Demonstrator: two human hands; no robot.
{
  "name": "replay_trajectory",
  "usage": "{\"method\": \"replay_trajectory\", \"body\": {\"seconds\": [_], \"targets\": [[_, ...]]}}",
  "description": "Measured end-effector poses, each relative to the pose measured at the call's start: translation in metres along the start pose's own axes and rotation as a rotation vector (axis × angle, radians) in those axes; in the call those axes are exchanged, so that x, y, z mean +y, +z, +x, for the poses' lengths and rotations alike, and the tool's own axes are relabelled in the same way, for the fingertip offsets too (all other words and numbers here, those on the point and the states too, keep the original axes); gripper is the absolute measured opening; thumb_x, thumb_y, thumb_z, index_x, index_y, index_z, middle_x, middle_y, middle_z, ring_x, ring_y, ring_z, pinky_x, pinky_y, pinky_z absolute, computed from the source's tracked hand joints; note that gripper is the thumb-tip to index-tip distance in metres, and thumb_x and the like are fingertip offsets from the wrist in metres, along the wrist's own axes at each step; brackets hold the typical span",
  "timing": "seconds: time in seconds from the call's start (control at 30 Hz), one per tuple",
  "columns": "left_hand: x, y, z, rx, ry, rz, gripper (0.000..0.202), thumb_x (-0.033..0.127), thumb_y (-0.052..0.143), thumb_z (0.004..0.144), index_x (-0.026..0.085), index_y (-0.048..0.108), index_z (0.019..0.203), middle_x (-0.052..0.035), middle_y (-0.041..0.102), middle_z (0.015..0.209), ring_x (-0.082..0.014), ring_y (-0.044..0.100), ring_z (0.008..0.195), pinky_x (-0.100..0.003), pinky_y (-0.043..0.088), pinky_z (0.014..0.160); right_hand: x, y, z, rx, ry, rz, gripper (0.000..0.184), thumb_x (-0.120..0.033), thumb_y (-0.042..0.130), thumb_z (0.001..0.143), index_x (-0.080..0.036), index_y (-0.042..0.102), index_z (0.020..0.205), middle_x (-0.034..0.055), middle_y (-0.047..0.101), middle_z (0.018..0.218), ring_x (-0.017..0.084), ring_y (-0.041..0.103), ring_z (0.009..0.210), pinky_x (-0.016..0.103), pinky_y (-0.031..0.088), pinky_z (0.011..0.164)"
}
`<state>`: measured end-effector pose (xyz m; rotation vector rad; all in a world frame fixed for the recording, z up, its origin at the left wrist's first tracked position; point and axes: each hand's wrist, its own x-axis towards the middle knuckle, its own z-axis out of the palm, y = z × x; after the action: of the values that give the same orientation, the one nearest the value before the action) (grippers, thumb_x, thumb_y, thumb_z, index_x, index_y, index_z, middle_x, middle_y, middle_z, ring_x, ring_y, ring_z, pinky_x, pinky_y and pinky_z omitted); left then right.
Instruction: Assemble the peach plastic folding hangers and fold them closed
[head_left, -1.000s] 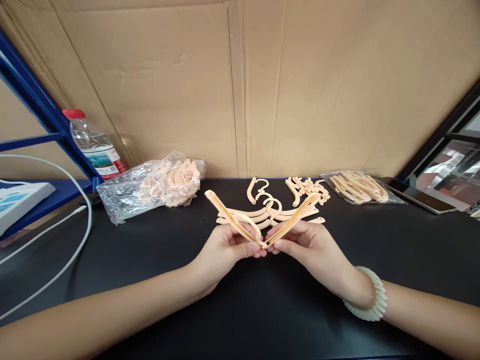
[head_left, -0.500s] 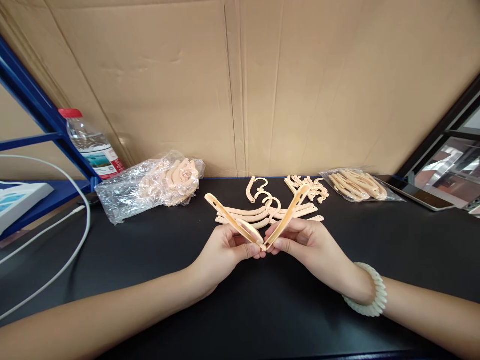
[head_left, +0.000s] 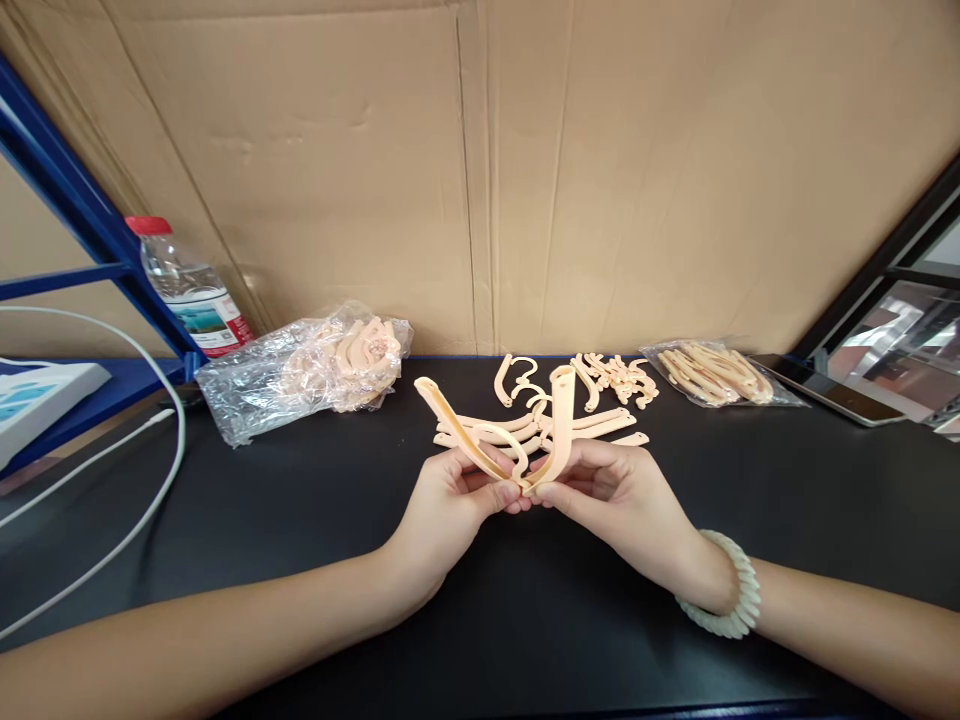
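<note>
Both hands hold one peach plastic folding hanger [head_left: 525, 440] above the black tabletop [head_left: 300, 520]. My left hand [head_left: 450, 500] pinches the left arm of the hanger, which slants up and to the left. My right hand [head_left: 607, 495] pinches the right arm, which stands nearly upright. The two arms meet at a joint between my fingertips. Just behind my hands lies a small pile of loose hanger parts [head_left: 592, 425] of the same colour.
A clear bag of hanger pieces [head_left: 315, 370] lies at the back left, and a smaller bag [head_left: 712, 375] at the back right. A water bottle [head_left: 187, 290], blue rack [head_left: 75, 220], white cable [head_left: 150, 470] and a tablet [head_left: 840, 395] edge the table. A cardboard wall stands behind.
The right arm of the hanger has swung inward from a wide slant to nearly upright, narrowing the V. Both hands have stayed in place.
</note>
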<state>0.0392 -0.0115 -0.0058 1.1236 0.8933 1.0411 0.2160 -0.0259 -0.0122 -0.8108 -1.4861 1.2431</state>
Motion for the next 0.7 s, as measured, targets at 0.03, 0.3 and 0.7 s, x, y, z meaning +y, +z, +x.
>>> {"method": "replay_trajectory", "body": {"seconds": [0.03, 0.3, 0.7], "targets": [[0.000, 0.000, 0.000, -0.002, 0.000, 0.004, 0.016, 0.016, 0.082, 0.064, 0.014, 0.066, 0.069, -0.0010, 0.071, 0.068, -0.0159, 0.066, 0.063, -0.030, 0.057, 0.067, 0.000, 0.000, 0.000, 0.004, 0.003, 0.005, 0.011, -0.029, 0.075, 0.081, -0.021, 0.074, 0.089, 0.0032, 0.075, 0.085, 0.021, 0.073, 0.080, 0.036, 0.061, 0.080], [0.002, 0.001, 0.000, -0.002, -0.022, 0.005, 0.018, 0.019, 0.085, 0.064, 0.013, 0.071, 0.075, -0.0030, 0.072, 0.069, -0.0160, 0.068, 0.064, -0.028, 0.057, 0.067, 0.000, 0.001, 0.003, 0.058, 0.051, 0.002, 0.019, -0.036, 0.080, 0.075, -0.019, 0.070, 0.077, 0.0039, 0.073, 0.078, 0.019, 0.070, 0.072, 0.034, 0.060, 0.074], [0.026, -0.021, 0.005, 0.071, -0.062, -0.024, 0.021, 0.025, 0.085, 0.069, 0.013, 0.068, 0.073, -0.0010, 0.070, 0.078, -0.0096, 0.067, 0.066, -0.018, 0.057, 0.066, -0.024, -0.079, 0.029, -0.299, 0.056, -0.207, 0.016, -0.027, 0.078, 0.076, -0.018, 0.066, 0.081, 0.0003, 0.066, 0.074, 0.014, 0.065, 0.065, 0.029, 0.056, 0.063]]}}
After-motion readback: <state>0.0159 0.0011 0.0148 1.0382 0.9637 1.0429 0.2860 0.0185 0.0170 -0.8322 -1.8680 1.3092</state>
